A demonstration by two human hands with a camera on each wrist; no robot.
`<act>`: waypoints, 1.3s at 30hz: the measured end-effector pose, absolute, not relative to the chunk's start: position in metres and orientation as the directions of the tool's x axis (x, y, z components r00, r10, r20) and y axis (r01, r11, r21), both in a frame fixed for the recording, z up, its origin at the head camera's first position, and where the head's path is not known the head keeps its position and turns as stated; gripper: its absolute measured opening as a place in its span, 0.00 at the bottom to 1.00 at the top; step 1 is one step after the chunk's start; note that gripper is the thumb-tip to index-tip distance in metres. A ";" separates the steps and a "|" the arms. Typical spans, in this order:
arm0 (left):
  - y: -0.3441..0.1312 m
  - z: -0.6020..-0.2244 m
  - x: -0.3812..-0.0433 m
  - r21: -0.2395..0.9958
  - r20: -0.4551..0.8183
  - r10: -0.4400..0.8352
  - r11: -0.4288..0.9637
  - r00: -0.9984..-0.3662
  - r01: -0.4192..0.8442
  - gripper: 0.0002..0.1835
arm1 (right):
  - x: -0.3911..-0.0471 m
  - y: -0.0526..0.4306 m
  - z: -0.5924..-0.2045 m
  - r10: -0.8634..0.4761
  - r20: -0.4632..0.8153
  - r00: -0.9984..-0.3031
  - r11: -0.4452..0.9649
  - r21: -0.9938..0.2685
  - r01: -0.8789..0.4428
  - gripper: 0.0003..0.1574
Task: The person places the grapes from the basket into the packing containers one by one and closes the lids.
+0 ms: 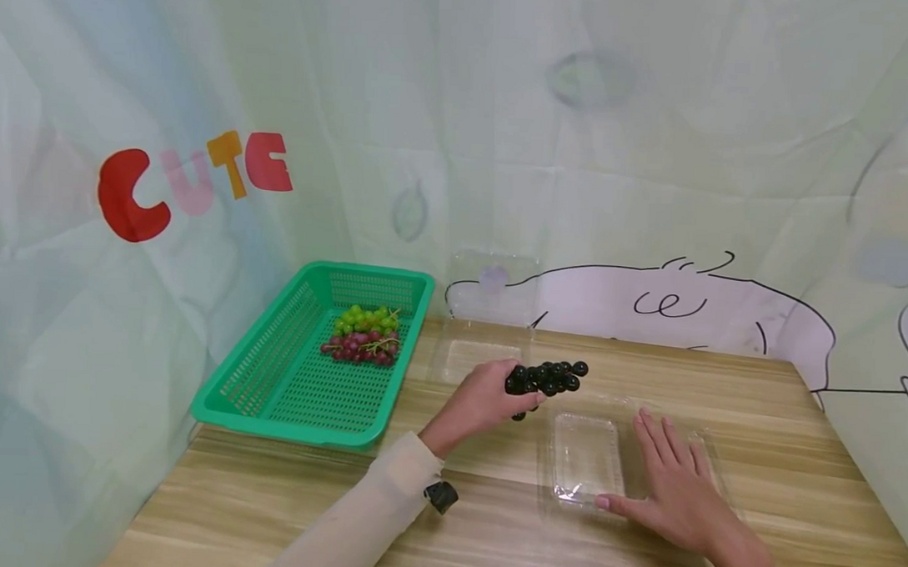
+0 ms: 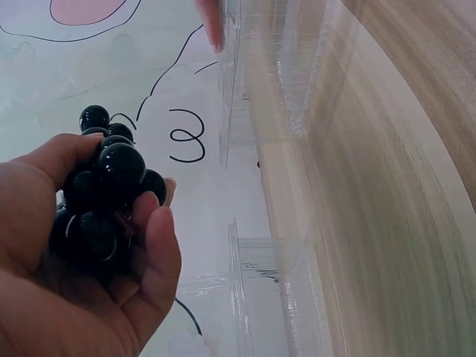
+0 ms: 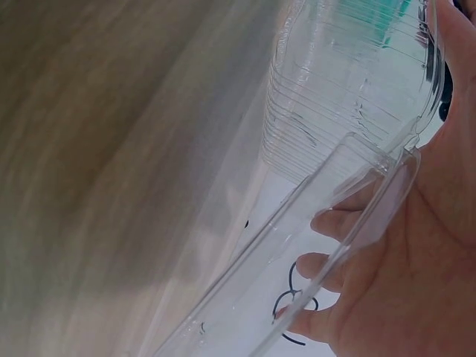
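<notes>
black grape bunch (image 1: 547,378) gripped in my left hand (image 1: 483,401), held just above the clear clamshell box (image 1: 585,455) on the wooden counter (image 1: 778,462); my right hand (image 1: 675,487) rests flat, fingers straight, on its lid.

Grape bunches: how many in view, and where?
3. Black bunch gripped in the left hand above the table. Green bunch and red bunch lie side by side in the green basket. More could be hidden beneath them.
</notes>
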State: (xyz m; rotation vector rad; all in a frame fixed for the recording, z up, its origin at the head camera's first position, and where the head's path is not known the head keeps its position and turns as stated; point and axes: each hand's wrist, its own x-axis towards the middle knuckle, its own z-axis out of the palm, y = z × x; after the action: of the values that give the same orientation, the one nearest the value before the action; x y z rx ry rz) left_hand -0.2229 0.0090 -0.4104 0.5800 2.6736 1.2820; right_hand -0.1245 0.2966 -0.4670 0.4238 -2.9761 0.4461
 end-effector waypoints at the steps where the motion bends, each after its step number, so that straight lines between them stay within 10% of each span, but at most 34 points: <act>1: 0.010 -0.411 -0.223 0.761 0.057 0.389 0.579 -0.919 0.293 0.19 | -0.125 0.297 -0.467 -0.259 0.141 -0.956 0.918 -0.271 -0.289 0.78; 39: 0.053 -0.420 -0.219 0.488 0.157 0.493 0.714 -0.856 0.501 0.21 | -0.124 0.297 -0.468 -0.262 0.154 -0.953 0.920 -0.260 -0.295 0.78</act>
State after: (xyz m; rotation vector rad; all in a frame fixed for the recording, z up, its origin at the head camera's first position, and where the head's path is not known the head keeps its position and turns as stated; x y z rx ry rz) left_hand -0.2185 0.0533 -0.4199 0.8479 2.9225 0.8395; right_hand -0.1241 0.2972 -0.4683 0.4309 -2.9637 0.4278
